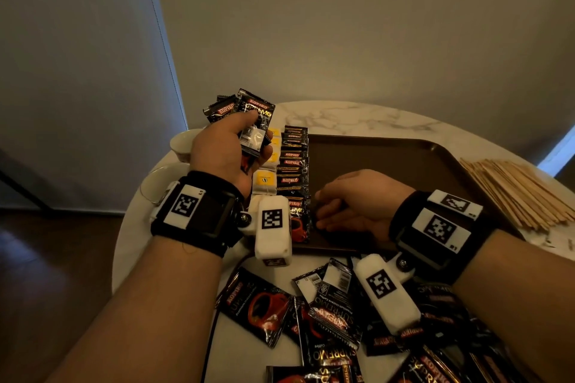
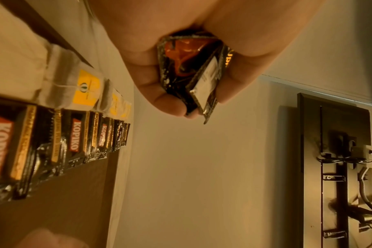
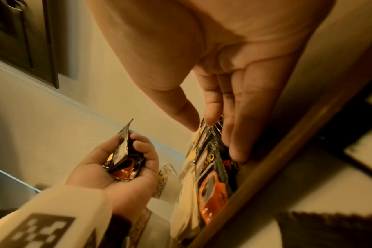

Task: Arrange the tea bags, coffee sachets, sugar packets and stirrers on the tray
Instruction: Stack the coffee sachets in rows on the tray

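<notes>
A brown tray (image 1: 389, 158) lies on a round marble table. Along its left edge run a column of tea bags (image 1: 264, 180) with yellow tags and an overlapped row of black coffee sachets (image 1: 294, 162). My left hand (image 1: 249, 140) is raised over that edge and grips a bunch of coffee sachets (image 1: 255, 115), seen from below in the left wrist view as held sachets (image 2: 187, 70). My right hand (image 1: 317, 211) rests low at the tray's front left, thumb and forefinger pinching the edge of the nearest sachet (image 3: 214, 181) in the row. Wooden stirrers (image 1: 513, 193) lie on the table right of the tray.
Several loose coffee sachets (image 1: 326, 314) are heaped on the table in front of the tray. A white cup (image 1: 182, 143) and a glass cup (image 1: 155, 183) stand at the table's left edge. The tray's middle and right are bare brown surface.
</notes>
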Motion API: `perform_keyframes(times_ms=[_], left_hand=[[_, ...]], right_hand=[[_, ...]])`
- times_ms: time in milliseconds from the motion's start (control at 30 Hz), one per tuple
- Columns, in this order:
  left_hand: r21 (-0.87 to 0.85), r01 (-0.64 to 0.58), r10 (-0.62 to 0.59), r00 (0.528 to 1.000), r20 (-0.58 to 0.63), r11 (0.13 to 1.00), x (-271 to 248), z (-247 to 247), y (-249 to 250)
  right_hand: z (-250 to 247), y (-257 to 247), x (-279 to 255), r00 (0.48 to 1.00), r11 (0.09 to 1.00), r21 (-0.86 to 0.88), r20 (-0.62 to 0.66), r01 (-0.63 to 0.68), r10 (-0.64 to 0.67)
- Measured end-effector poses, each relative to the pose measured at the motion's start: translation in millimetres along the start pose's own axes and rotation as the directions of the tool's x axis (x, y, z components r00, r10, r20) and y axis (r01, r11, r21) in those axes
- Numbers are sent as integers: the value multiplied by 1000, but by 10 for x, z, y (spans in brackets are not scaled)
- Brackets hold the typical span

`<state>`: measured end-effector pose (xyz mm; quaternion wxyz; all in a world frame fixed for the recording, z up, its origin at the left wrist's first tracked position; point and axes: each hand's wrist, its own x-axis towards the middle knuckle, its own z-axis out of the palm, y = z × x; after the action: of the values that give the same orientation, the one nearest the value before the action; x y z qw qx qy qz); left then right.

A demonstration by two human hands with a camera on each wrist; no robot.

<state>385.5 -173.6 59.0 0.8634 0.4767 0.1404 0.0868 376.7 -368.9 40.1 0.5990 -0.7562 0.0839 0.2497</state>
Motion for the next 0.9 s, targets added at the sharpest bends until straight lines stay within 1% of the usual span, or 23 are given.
perform_keyframes(times_ms=[233, 467, 600, 667, 767, 900], left_hand=[[16, 11, -11, 1000, 2, 1000, -5, 10, -26], [31, 30, -30, 999, 12, 999, 5, 18, -35], [35, 31, -32, 999, 23, 999, -4, 22, -37], [37, 33, -34, 999, 25, 999, -7, 25, -42], [45, 36, -37, 999, 25, 998, -3, 33, -59], [44, 36, -37, 999, 26, 998, 18, 29, -72]], right_hand=[[42, 40, -51, 1000, 999, 40, 27, 4, -5], [0, 52, 5, 1000, 997, 76, 10, -7, 6], [-39, -50, 139, 997, 990, 125, -64, 58, -51], [-50, -117, 225, 994, 978, 188, -89, 87, -71], [-51, -166, 342, 995, 961, 263, -74, 83, -66], [-49, -188, 448, 997, 966, 249, -62, 69, -56]])
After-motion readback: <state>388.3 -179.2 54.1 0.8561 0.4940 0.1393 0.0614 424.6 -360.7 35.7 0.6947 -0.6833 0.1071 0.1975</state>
